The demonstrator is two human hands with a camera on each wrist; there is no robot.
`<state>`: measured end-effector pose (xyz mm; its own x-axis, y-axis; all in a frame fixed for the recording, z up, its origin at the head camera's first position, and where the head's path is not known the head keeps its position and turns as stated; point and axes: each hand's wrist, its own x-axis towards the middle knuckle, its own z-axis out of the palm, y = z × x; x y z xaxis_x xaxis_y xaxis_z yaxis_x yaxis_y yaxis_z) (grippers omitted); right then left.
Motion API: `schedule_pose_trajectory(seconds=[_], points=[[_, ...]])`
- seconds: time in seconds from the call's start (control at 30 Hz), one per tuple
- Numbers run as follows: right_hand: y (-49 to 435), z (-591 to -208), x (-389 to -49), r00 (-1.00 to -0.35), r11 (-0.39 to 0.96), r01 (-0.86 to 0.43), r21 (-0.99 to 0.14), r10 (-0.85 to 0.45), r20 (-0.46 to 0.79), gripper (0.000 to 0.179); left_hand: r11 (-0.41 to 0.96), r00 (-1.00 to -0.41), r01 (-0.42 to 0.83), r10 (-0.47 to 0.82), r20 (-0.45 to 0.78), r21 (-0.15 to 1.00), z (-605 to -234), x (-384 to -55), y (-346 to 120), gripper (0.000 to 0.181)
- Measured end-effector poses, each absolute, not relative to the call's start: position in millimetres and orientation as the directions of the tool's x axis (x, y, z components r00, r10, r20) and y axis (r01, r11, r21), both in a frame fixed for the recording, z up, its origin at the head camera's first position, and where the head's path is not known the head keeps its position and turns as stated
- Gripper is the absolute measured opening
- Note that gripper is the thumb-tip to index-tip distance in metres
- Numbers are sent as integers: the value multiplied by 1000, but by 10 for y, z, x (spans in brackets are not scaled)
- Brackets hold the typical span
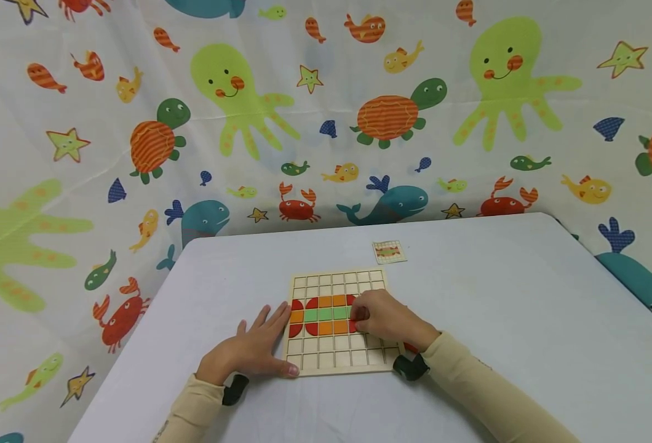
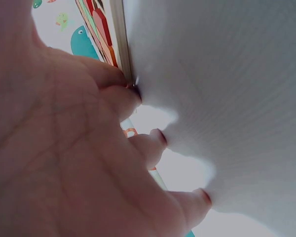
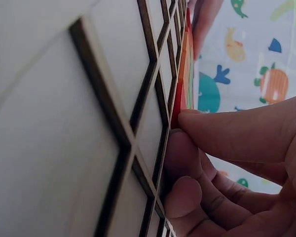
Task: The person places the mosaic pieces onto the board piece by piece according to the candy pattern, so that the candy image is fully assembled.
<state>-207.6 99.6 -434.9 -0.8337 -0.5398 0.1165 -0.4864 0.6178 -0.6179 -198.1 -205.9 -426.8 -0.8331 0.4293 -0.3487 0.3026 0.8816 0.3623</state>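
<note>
A wooden grid board (image 1: 341, 363) lies flat on the table, with red, orange and green tiles set in its middle rows. My left hand (image 1: 251, 351) rests with fingers spread along the board's left edge, thumb at the near left corner. In the left wrist view, fingertips of that hand (image 2: 89, 138) touch the white cloth beside the board's edge. Over the right part of the pattern, my right hand (image 1: 384, 317) has its fingers curled. The right wrist view shows its thumb and fingers at a red tile (image 3: 176, 101), pinching it at the board's surface.
A small pattern card (image 1: 389, 251) lies behind the board, showing a similar coloured design on a grid. Something red (image 1: 411, 347) shows partly beneath my right wrist. The white-covered table (image 1: 525, 295) ends at a curtain (image 1: 326, 123) printed with sea animals.
</note>
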Motion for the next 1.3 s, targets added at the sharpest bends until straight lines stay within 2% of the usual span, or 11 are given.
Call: schedule_pose_trajectory(seconds=[0.6,0.8,0.97,1.3], points=[[981,-4355,-2086,-824,599,-517,-611,-541,167,11,881,-829,307,434,-354,360,-4249,-1988,-2062,128],[1069,-4310,-2109,-826,555,-491,-671,-542,156,9,884,-833,302,427,-353,357,-4258,-1996,-2064,128],[1212,-4214,-2109,-854,557,-434,-709,-504,126,5,880,-831,304,432,-349,365,-4246,-1992,-2069,128],[1527,-4096,-2086,-866,596,-372,-711,-498,36,24,875,-828,316,443,-345,366,-4236,-1994,-2068,127]])
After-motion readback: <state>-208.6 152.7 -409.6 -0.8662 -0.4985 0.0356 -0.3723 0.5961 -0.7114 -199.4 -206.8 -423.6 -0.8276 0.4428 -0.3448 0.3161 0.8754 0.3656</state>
